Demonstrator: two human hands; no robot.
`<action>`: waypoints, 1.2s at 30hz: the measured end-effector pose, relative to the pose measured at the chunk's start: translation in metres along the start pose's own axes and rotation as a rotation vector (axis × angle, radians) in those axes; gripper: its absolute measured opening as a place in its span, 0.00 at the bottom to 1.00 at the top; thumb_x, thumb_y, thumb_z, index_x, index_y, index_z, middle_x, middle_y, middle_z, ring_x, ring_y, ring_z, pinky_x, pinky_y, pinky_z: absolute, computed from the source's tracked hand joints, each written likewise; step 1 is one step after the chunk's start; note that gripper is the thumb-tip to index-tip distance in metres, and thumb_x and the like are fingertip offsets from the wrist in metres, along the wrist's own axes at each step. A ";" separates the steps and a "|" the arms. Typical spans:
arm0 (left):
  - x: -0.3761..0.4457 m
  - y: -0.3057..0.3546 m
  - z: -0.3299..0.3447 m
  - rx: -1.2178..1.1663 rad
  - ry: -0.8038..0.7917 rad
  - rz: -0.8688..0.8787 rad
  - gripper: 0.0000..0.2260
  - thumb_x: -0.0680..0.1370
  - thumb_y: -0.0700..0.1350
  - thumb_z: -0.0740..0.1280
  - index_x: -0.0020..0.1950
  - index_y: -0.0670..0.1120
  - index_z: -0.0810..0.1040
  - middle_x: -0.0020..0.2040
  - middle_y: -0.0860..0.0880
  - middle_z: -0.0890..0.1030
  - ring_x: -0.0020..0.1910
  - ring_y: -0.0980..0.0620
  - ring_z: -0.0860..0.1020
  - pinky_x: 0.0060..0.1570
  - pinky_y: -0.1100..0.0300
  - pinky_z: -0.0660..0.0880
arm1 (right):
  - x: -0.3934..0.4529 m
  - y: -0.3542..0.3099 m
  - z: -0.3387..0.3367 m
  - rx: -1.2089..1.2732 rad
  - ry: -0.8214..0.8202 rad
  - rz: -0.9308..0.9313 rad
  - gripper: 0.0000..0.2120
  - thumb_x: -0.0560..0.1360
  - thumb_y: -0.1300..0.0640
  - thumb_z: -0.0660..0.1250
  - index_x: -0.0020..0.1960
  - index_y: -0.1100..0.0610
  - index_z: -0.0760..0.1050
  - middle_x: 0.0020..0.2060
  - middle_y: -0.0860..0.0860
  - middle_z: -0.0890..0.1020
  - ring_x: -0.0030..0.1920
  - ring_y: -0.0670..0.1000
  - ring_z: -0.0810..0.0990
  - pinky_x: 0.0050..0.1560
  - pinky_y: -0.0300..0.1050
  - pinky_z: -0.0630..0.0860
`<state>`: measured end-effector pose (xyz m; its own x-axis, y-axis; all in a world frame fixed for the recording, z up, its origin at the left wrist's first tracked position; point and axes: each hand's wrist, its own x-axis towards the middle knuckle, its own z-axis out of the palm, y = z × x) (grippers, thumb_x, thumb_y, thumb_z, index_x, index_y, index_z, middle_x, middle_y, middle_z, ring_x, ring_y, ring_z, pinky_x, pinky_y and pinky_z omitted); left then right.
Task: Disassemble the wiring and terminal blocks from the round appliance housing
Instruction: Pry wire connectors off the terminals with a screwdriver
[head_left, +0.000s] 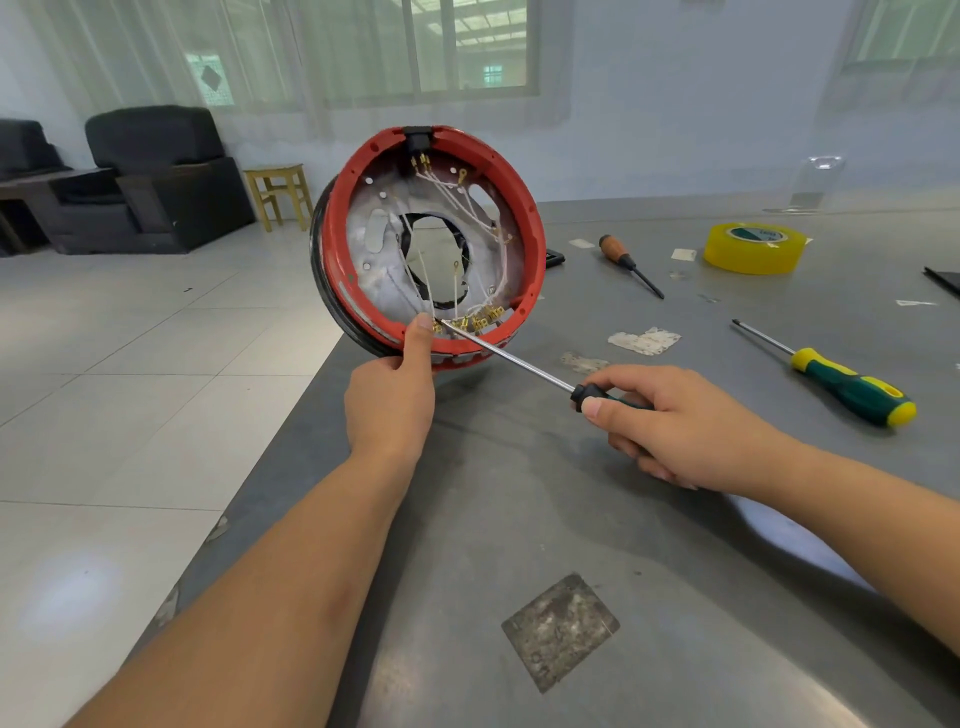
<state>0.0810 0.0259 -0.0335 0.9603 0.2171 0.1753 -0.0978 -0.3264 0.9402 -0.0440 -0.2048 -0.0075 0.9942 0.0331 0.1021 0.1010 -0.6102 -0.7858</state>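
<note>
1. Housing (363, 244), round and red-rimmed, tipped up on edge at the left edge of the worktop (571, 493), open side turned toward the camera, probably so the wiring inside sits in plain view.
2. Left hand (390, 400) gripping the near lower rim, thumb hooked over the red lip, fingers wrapped behind and mostly hidden; likely bracing the housing against the push of the tool.
3. Right hand (670, 423) curled round the handle of a long-shafted screwdriver (511, 361), fingers clamped on the grip, shaft angled up and left.
4. Screwdriver tip landing just beside the left thumb, at the row of brass terminals (475, 322) along the near inner rim; too small to tell whether seated in a screw.
5. White wires (457, 200) running from those terminals across the grey plate toward the black connector (417, 139) at the far top, apparently all attached.
6. Spare tools parked to the right within reach: green-and-yellow screwdriver (852, 389), wooden-handled screwdriver (626, 262), yellow tape roll (753, 248).
</note>
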 end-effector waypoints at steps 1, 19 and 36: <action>-0.001 0.001 -0.001 0.007 -0.009 -0.002 0.33 0.78 0.73 0.61 0.25 0.48 0.67 0.18 0.56 0.69 0.27 0.52 0.69 0.33 0.55 0.63 | 0.000 -0.001 0.000 0.027 -0.008 0.007 0.06 0.82 0.48 0.64 0.52 0.47 0.79 0.28 0.50 0.74 0.23 0.48 0.69 0.23 0.37 0.67; 0.003 -0.001 0.002 0.049 -0.064 0.011 0.33 0.78 0.73 0.60 0.23 0.50 0.65 0.18 0.55 0.68 0.21 0.56 0.70 0.31 0.56 0.63 | 0.001 0.030 -0.023 -0.062 0.199 -0.151 0.06 0.82 0.47 0.64 0.58 0.38 0.75 0.29 0.44 0.78 0.24 0.44 0.74 0.29 0.34 0.72; 0.002 -0.001 -0.002 0.077 -0.083 0.036 0.34 0.76 0.75 0.60 0.32 0.45 0.69 0.27 0.51 0.71 0.30 0.51 0.69 0.34 0.54 0.65 | 0.015 0.056 -0.041 -0.967 0.617 0.338 0.11 0.80 0.46 0.62 0.52 0.52 0.78 0.40 0.50 0.81 0.40 0.56 0.79 0.32 0.46 0.71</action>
<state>0.0829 0.0288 -0.0335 0.9752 0.1280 0.1807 -0.1153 -0.4032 0.9078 -0.0250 -0.2708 -0.0256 0.7531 -0.4683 0.4622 -0.4947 -0.8661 -0.0716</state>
